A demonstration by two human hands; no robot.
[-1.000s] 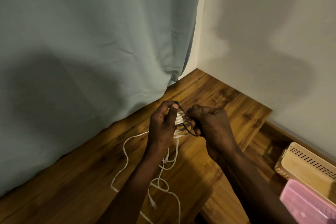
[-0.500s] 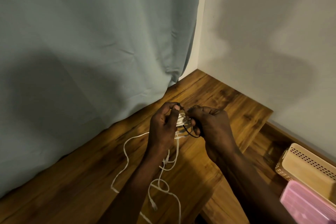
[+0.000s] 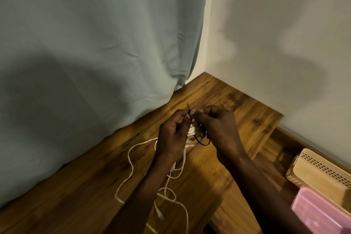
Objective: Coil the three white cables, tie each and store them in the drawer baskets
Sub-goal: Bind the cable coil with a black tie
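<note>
Left hand and right hand meet fingertip to fingertip, both pinching, forearms angled inward.

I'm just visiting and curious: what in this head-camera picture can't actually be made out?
- Coiled white cable: mostly hidden between the left hand and right hand.
- Thin black tie: whether it is fastened, fingers cover it.
- Beige perforated basket and pink plastic basket: cut off by the right edge; contents unseen.
</note>
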